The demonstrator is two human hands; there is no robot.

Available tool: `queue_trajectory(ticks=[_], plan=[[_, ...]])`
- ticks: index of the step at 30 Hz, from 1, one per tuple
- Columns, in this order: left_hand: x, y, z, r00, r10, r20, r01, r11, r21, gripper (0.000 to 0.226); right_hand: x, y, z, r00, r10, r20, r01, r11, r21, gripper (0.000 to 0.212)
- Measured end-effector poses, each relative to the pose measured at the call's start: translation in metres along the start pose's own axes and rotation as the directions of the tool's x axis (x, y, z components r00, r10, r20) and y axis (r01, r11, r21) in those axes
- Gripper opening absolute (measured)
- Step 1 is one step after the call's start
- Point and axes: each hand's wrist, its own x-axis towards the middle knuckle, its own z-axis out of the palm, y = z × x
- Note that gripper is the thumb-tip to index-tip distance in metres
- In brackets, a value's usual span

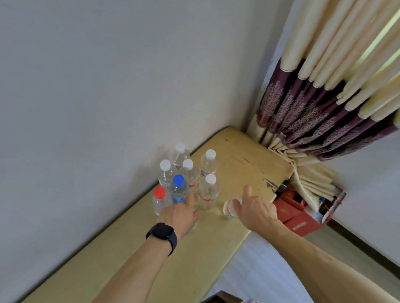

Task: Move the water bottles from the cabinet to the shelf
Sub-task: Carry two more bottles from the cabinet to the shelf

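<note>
Yellow top (239, 162), crowded with water bottles (188, 169).
The blue-capped bottle (178, 188) is touched by the left hand (179, 215), grip unclear; a tilted bottle (230, 207) is clasped by the right hand (256, 207).

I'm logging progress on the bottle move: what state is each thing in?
Blue-capped bottle: upright, capped, left hand at its base, grip hidden.
Red-capped bottle: upright, capped.
White-capped bottles: five, upright, capped.
Labelled bottle: tipped over, gripped by right hand.
Curtain: gathered, bunched against the surface's end.
</note>
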Motion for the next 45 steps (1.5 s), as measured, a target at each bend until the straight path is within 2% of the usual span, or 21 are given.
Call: queue_trajectory(ticks=[4,6,9,12,15,18,23,29,31,37,41,45], plan=[[-0.011,0.005,-0.008,0.994,0.101,0.047,-0.103,0.994,0.04,0.039,-0.041,0.03,0.013,0.993,0.114,0.003,-0.113,0.976,0.185,0.044],[-0.016,0.016,-0.015,0.982,0.163,0.093,-0.17,0.983,0.075,0.044,-0.068,0.051,0.019,0.981,0.194,0.009,-0.188,0.935,0.301,0.04],[-0.022,0.053,-0.023,0.945,0.294,0.146,-0.317,0.932,0.173,0.046,-0.117,0.084,0.026,0.948,0.317,0.038,-0.306,0.869,0.388,0.037],[-0.038,0.117,-0.019,0.85,0.471,0.236,-0.517,0.829,0.211,0.039,-0.178,0.12,0.036,0.908,0.414,0.061,-0.389,0.781,0.488,0.031],[-0.07,0.192,-0.002,0.729,0.626,0.277,-0.685,0.673,0.28,0.03,-0.249,0.16,0.045,0.854,0.519,0.039,-0.458,0.713,0.531,0.032],[-0.116,0.269,0.017,0.587,0.754,0.294,-0.803,0.498,0.327,0.024,-0.332,0.2,0.056,0.765,0.644,0.005,-0.526,0.621,0.582,0.031],[-0.225,0.405,0.041,0.347,0.881,0.321,-0.922,0.257,0.291,0.026,-0.5,0.257,0.057,0.568,0.818,-0.093,-0.61,0.493,0.62,0.035],[-0.383,0.552,0.046,0.103,0.95,0.295,-0.967,0.026,0.255,0.022,-0.693,0.296,0.04,0.229,0.948,-0.221,-0.72,0.318,0.617,0.036],[-0.435,0.595,0.049,0.011,0.958,0.285,-0.964,-0.065,0.258,0.022,-0.753,0.307,0.039,0.096,0.962,-0.255,-0.737,0.241,0.632,0.037],[-0.576,0.706,0.057,-0.313,0.917,0.246,-0.875,-0.379,0.301,0.028,-0.902,0.33,0.036,-0.296,0.91,-0.29,-0.705,-0.003,0.709,0.038],[-0.642,0.773,0.065,-0.462,0.853,0.241,-0.797,-0.519,0.308,0.029,-0.976,0.348,0.031,-0.469,0.828,-0.307,-0.699,-0.136,0.702,0.039],[-0.698,0.832,0.071,-0.579,0.788,0.21,-0.717,-0.615,0.328,0.029,-1.032,0.372,0.03,-0.588,0.745,-0.313,-0.685,-0.254,0.683,0.037]])
